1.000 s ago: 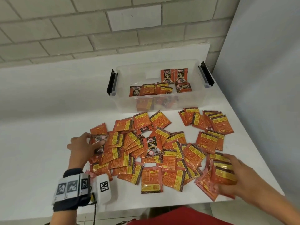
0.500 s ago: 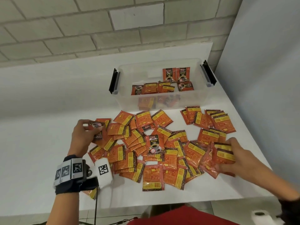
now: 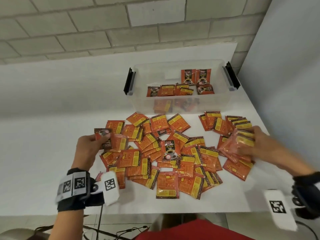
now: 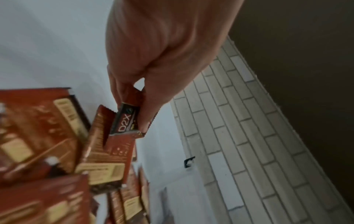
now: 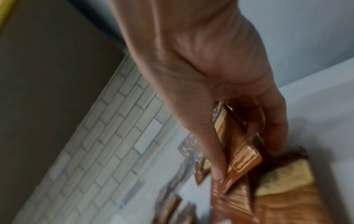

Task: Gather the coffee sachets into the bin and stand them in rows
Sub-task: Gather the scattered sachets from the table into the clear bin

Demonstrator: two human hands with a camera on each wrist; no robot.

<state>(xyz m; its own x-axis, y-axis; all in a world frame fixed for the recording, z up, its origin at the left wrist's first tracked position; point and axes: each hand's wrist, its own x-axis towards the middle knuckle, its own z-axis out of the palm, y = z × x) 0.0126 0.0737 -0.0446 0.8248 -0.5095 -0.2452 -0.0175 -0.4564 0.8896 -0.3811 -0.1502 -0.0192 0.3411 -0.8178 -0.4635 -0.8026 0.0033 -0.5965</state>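
Several orange coffee sachets (image 3: 166,184) lie scattered across the white table (image 3: 43,153), with a smaller group (image 3: 218,123) at the right. A clear plastic bin (image 3: 214,103) with black latches stands behind them; two sachets (image 3: 195,77) stand against its back wall and others lie flat inside. My left hand (image 3: 90,144) pinches a few sachets (image 4: 126,121) at the pile's left edge. My right hand (image 3: 259,142) grips a fanned stack of sachets (image 5: 237,145) just above the pile's right side.
A brick wall (image 3: 103,32) runs behind the table and a grey panel (image 3: 294,84) stands along its right side. The table's front edge (image 3: 155,213) is near my body, with cables on the floor below.
Both hands have lifted and moved away from me with their sachets. The right hand's stack has grown and travelled from the front right corner toward the pile's right side.
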